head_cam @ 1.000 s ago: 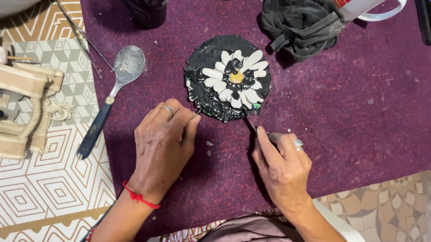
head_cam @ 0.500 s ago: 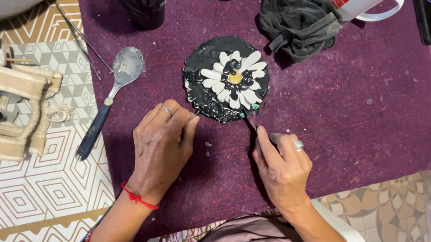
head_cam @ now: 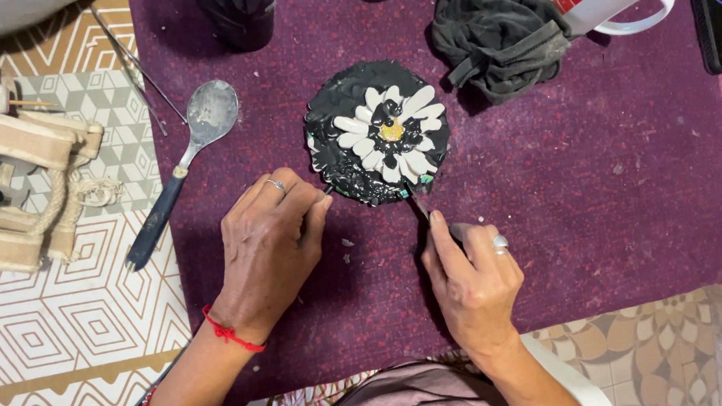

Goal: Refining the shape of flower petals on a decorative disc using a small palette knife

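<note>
A round black disc (head_cam: 345,165) with a white-petalled flower and a yellow centre lies on the purple cloth (head_cam: 588,193). My left hand (head_cam: 270,252), with a ring and a red thread at the wrist, rests on the cloth with its fingertips at the disc's lower left edge. My right hand (head_cam: 471,275), also ringed, grips a thin metal tool (head_cam: 419,204) whose tip touches the disc's lower right rim.
A grey spoon with a dark blue handle (head_cam: 182,166) lies left of the disc. A dark crumpled rag (head_cam: 496,35), a white mug (head_cam: 608,1), a phone (head_cam: 720,17) and a dark cup (head_cam: 239,17) sit at the back. A beige woven bag (head_cam: 18,161) stands at left.
</note>
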